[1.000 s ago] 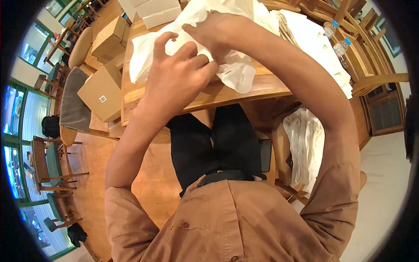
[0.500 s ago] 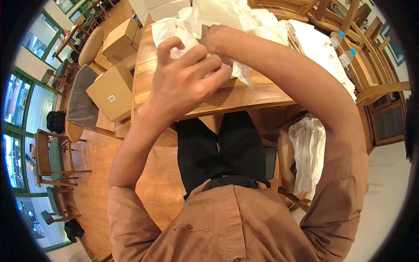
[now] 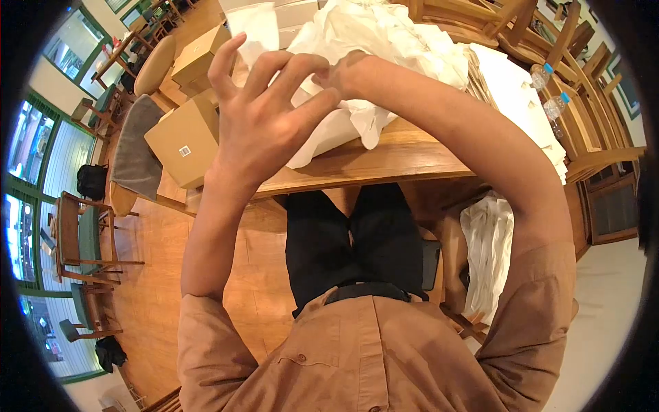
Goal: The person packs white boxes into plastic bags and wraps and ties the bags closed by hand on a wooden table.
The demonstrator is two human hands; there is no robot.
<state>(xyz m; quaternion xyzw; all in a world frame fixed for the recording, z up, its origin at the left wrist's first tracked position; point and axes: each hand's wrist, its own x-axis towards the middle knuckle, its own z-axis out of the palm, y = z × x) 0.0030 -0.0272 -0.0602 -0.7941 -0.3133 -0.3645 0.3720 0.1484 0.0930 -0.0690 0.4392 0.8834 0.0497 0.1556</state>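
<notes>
My left hand is raised over the near left part of the wooden table, fingers spread and bent, with nothing seen between them. Just right of it, my right hand is bent inward over thin white sheeting; its fingertips are hidden, so its grip cannot be made out. The sheeting is creased and has a loose flap near the front edge. Beyond both hands lies a crumpled white heap. A flat white piece shows behind my left fingers.
Cardboard boxes stand at the left by a grey-draped chair. White stacks lie on the right, near two blue-capped bottles and wooden chairs. More white material sits low at the right.
My left hand has moved up and left, and its fingers have spread. The white sheeting has shifted, with a wider part now lying below my hands. The view has moved slightly.
</notes>
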